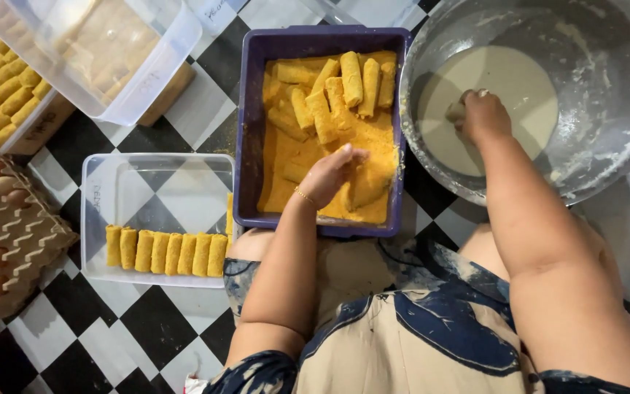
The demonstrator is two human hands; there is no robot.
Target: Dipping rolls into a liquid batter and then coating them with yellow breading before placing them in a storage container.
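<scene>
Crumbing rolls on the checkered floor (pixel 147 321), batter to tray to tub.

Clear tub (pixel 122 179) holds a row of coated rolls (pixel 165 252); left hand (pixel 329 175), its grip cupped, presses a roll into the crumb tray (pixel 246 131); right hand (pixel 484 117) pinches a roll (pixel 456 111) in the batter bowl (pixel 607 109).

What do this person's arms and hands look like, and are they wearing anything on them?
Both arms are bare from the shoulder down, with no gloves and no long sleeves. The left hand has a thin gold-coloured bracelet at the wrist. The right hand shows no jewellery that I can see. At the upper arms, short sleeves of a cream garment with dark blue patterning begin.
</scene>
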